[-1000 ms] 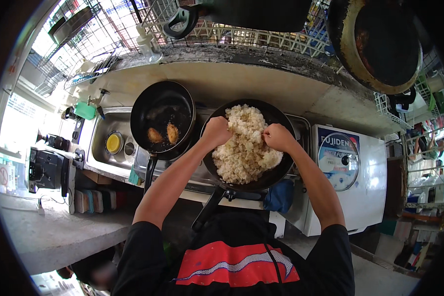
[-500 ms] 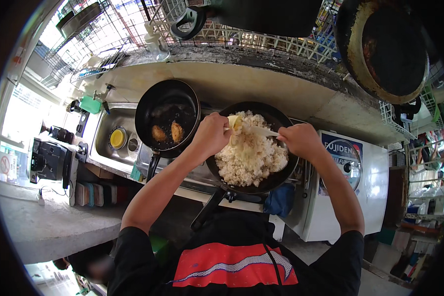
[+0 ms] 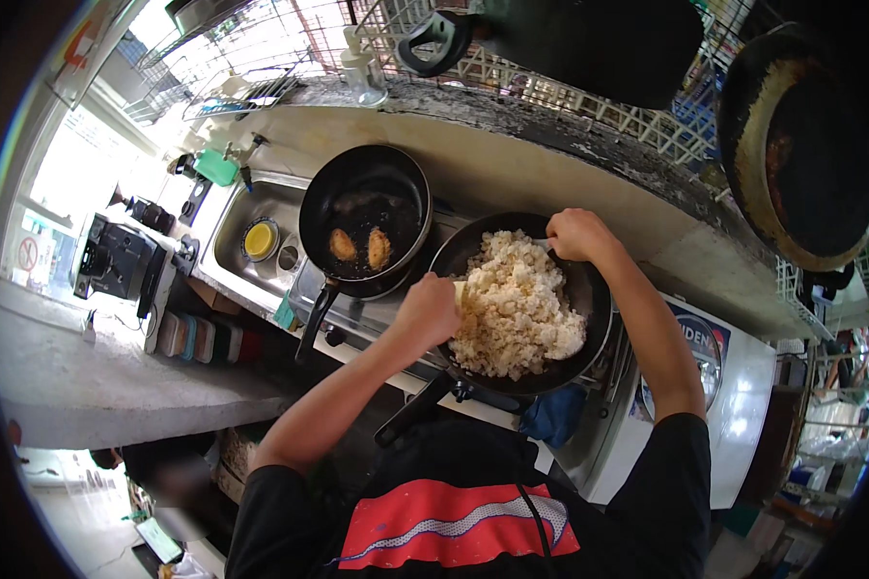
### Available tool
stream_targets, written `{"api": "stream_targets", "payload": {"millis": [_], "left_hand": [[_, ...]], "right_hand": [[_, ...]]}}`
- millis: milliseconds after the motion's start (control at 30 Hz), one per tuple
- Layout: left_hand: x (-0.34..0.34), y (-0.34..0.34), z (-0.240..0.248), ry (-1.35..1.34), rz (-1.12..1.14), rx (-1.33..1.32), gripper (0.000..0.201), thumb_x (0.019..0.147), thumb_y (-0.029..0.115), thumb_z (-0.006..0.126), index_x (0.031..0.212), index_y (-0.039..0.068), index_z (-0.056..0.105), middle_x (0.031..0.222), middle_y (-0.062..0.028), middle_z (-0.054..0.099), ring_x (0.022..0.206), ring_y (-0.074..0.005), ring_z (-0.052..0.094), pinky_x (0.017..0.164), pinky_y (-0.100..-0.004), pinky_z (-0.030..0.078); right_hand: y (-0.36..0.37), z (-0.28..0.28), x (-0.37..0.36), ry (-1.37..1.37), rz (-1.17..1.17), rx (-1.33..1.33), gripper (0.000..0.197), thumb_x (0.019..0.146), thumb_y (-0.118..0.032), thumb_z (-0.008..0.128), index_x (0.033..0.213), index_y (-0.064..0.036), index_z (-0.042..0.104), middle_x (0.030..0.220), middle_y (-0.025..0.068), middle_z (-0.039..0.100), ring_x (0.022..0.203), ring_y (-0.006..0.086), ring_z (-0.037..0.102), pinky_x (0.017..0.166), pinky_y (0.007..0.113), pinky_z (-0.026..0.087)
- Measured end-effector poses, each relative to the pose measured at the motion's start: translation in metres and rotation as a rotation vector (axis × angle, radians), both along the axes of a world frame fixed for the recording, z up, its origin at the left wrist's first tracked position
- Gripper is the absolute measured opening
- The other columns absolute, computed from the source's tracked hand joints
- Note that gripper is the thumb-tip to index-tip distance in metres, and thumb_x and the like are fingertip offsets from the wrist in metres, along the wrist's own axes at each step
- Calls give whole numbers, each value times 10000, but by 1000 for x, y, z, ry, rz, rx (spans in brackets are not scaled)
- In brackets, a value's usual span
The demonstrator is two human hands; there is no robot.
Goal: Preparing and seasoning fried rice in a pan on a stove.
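Cooked rice, brownish in places, is heaped in a black frying pan on the stove. At the pan's left rim, my left hand is closed around a pale yellow, flat-edged piece; its kind is unclear. My right hand, over the far rim, grips a white spatula-like utensil whose lower part is lost in the rice. To the left, a second black frying pan holds two browned, breaded pieces in dark oil.
A steel sink with a yellow round item lies left of the pans. Pans, one a blackened frying pan, hang overhead. A glass lid rests on the white appliance at right. A person is at lower left.
My left hand has come down to the pan's left rim with the yellow piece. My right hand has moved to the far rim. The rice looks more mixed, and the view has turned.
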State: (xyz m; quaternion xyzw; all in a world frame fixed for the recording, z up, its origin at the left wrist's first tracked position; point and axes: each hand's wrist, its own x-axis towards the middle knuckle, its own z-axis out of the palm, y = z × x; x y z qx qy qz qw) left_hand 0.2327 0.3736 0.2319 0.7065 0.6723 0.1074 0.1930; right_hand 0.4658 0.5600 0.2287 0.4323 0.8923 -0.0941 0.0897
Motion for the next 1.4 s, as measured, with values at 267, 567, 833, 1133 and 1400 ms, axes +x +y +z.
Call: {"api": "stream_targets", "payload": {"millis": [267, 567, 833, 1133, 1400], "left_hand": [[13, -2, -30, -84, 208, 60, 134, 714, 80, 628, 741, -50, 618, 817, -249, 583, 830, -391, 594, 738, -448, 502], [25, 9, -11, -231, 203, 216, 110, 714, 49, 642, 712, -52, 598, 774, -258, 584, 814, -421, 592, 715, -465, 504], [40, 16, 18, -221, 65, 230, 121, 727, 67, 657, 773, -40, 625, 908, -219, 576, 783, -382, 606, 719, -436, 501], [65, -32, 25, -185, -113, 166, 108, 768, 51, 630, 848, -17, 606, 1054, -178, 512, 768, -372, 605, 703, -455, 493], [55, -26, 42, -225, -125, 177, 80, 770, 36, 620, 823, -22, 607, 1027, -195, 531, 773, -382, 611, 712, -450, 494]], "right_hand": [[-2, -19, -25, 239, 308, -524, 162, 820, -137, 622, 855, 11, 678, 660, 152, 627, 553, 240, 538, 567, 374, 414], [-43, -5, 13, 454, 307, -339, 153, 811, -145, 616, 884, -46, 706, 721, 165, 639, 660, 306, 615, 606, 397, 464], [-78, 35, 39, 229, 314, 39, 242, 831, -165, 556, 1044, -164, 672, 701, 127, 634, 682, 320, 629, 623, 419, 489], [-162, 28, 52, -71, 270, 50, 310, 757, -88, 540, 1048, -113, 645, 652, 103, 622, 653, 293, 641, 589, 402, 493], [-163, 78, 60, 56, 181, 105, 147, 733, -109, 566, 844, -76, 656, 641, 120, 624, 635, 292, 643, 572, 408, 492]]}}
